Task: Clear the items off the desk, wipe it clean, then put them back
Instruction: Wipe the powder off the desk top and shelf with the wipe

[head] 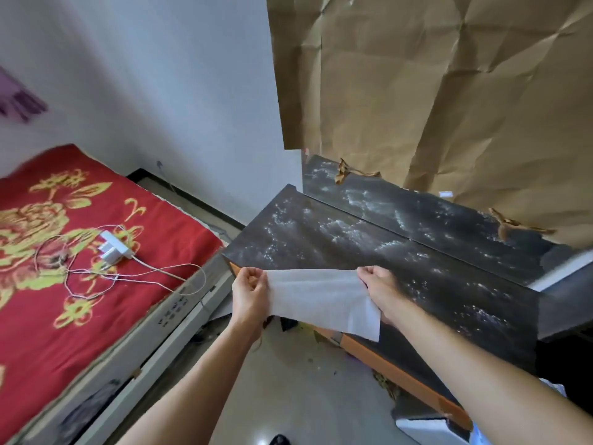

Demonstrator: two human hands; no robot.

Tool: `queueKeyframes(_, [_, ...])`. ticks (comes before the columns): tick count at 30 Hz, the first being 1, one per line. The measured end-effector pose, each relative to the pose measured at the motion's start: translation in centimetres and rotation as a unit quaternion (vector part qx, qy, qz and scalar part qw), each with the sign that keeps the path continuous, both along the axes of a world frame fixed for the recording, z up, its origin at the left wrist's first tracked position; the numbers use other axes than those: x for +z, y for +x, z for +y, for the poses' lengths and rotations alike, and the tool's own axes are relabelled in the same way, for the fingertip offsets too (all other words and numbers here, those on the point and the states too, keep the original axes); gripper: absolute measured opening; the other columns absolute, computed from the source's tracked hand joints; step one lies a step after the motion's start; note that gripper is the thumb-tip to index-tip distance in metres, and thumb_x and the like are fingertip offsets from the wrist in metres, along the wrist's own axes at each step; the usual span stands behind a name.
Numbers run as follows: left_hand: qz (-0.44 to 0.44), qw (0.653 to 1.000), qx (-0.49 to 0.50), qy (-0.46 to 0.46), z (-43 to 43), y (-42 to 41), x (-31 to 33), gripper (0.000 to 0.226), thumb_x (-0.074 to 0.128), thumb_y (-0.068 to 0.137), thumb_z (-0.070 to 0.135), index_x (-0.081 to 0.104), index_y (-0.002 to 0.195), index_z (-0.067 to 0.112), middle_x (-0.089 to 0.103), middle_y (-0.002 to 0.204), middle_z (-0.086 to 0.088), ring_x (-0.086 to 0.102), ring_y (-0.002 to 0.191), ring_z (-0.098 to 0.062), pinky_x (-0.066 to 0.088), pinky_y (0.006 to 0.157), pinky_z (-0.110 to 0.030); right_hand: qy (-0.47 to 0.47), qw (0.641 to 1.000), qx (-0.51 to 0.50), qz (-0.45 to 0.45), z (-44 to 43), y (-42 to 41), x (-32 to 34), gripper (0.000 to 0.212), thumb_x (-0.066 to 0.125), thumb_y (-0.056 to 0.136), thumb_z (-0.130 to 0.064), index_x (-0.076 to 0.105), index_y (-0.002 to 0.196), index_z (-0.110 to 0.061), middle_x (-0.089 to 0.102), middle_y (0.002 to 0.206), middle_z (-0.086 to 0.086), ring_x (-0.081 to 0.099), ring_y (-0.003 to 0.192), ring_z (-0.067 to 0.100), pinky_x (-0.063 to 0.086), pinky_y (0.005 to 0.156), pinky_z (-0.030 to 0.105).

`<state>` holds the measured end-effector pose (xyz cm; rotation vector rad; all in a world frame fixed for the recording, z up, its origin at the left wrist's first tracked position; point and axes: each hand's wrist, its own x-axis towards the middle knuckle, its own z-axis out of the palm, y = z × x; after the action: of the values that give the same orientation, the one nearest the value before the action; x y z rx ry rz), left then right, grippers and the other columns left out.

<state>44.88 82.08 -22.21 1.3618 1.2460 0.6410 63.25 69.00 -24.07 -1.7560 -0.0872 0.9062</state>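
both hands stretch a white wipe (324, 300) above the near edge of the dark desk (369, 252): left hand (249, 292) and right hand (380, 285) each have fingers curled, pinching an end.

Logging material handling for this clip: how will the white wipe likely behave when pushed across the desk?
Probably floppy: the white wipe spans flat only because the left hand and right hand pinch its ends, and its lower corner droops. Likely light and thin, so it may bunch on the dark desk.
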Motion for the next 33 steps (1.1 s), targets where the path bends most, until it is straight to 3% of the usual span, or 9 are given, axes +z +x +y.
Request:
queueKeyframes(5, [-0.010,0.996,-0.081,-0.035,5.6,-1.1,1.2,0.031,0.041,0.090,-0.001,0.068,0.087,0.015,0.065,0.091,-0.010,0.060,0.068,-0.020,0.047,0.046,-0.023,0.082,0.973,0.034,0.212,4.1,-0.3,1.5,0.040,0.069,0.082,-0.038,0.065,0.105,-0.005,0.069,0.099,0.017,0.067,0.092,0.031,0.056,0.068,0.036])
queueKeyframes(10, [0.002,0.995,-0.098,-0.021,9.1,-0.6,0.3,0.043,0.038,0.088,-0.003,0.074,0.089,0.021,0.071,0.093,0.004,0.067,0.084,-0.014,0.053,0.067,-0.024,0.036,0.957,0.085,0.276,6.6,-1.9,-0.4,0.045,0.072,0.073,-0.012,0.061,0.116,-0.005,0.070,0.095,0.013,0.067,0.082,0.027,0.057,0.065,0.037])
queueKeyframes(16, [0.027,0.993,-0.112,0.008,13.2,1.5,-0.7,0.012,0.067,0.084,0.011,0.076,0.087,0.019,0.071,0.090,0.006,0.064,0.083,-0.008,0.046,0.071,-0.020,0.007,0.990,0.056,0.130,12.1,1.2,-0.7,0.020,0.064,0.088,-0.018,0.064,0.104,-0.007,0.072,0.090,0.010,0.068,0.079,0.026,0.052,0.066,0.034])
queueKeyframes(19, [0.044,0.994,-0.101,-0.002,16.4,3.2,-0.8,0.013,0.072,0.079,0.005,0.074,0.082,0.017,0.071,0.089,-0.004,0.065,0.080,-0.016,0.051,0.071,-0.025,-0.033,0.995,0.072,0.063,15.0,4.2,-1.5,0.036,0.068,0.085,-0.021,0.059,0.115,-0.004,0.070,0.099,0.013,0.068,0.083,0.027,0.053,0.071,0.036])
queueKeyframes(22, [0.112,0.984,-0.137,0.006,19.8,5.3,-1.1,0.024,0.073,0.076,0.004,0.071,0.099,0.010,0.068,0.102,-0.009,0.065,0.090,-0.020,0.055,0.084,-0.033,-0.041,0.993,0.092,0.055,17.7,6.8,-1.8,0.074,0.079,0.072,-0.026,0.043,0.137,-0.025,0.051,0.128,0.002,0.054,0.113,0.025,0.045,0.097,0.045])
queueKeyframes(25, [0.235,0.942,-0.227,0.077,22.8,7.4,-1.7,0.051,0.080,0.069,0.016,0.064,0.116,0.007,0.064,0.110,-0.006,0.061,0.097,-0.019,0.051,0.088,-0.029,-0.023,0.986,0.160,0.047,20.3,8.6,-1.5,0.072,0.080,0.070,-0.015,0.049,0.132,-0.034,0.051,0.123,-0.001,0.048,0.117,0.022,0.038,0.105,0.047])
queueKeyframes(29, [0.347,0.852,-0.333,0.207,25.2,9.1,-1.8,0.031,0.077,0.070,0.025,0.070,0.097,0.011,0.061,0.095,-0.004,0.054,0.093,-0.020,0.042,0.080,-0.027,-0.159,0.926,0.327,-0.097,23.4,8.8,-0.9,0.054,0.081,0.066,-0.016,0.064,0.117,-0.019,0.061,0.110,0.003,0.060,0.094,0.018,0.049,0.080,0.027])
queueKeyframes(32, [0.335,0.849,-0.351,0.208,28.2,9.3,-2.3,0.015,0.072,0.078,0.030,0.074,0.077,0.015,0.056,0.094,0.000,0.049,0.092,-0.017,0.043,0.080,-0.029,-0.244,0.873,0.358,-0.222,24.9,9.1,-1.0,0.012,0.078,0.071,-0.029,0.070,0.073,-0.020,0.061,0.065,-0.001,0.057,0.061,0.018,0.037,0.053,0.023])
queueKeyframes(33, [0.320,0.857,-0.360,0.184,29.4,9.1,-2.6,0.018,0.071,0.080,0.033,0.074,0.073,0.017,0.056,0.098,0.002,0.050,0.094,-0.016,0.044,0.084,-0.031,-0.237,0.879,0.344,-0.230,25.3,9.5,-1.3,0.024,0.077,0.071,-0.034,0.063,0.059,-0.018,0.055,0.056,-0.003,0.053,0.056,0.018,0.033,0.052,0.025])
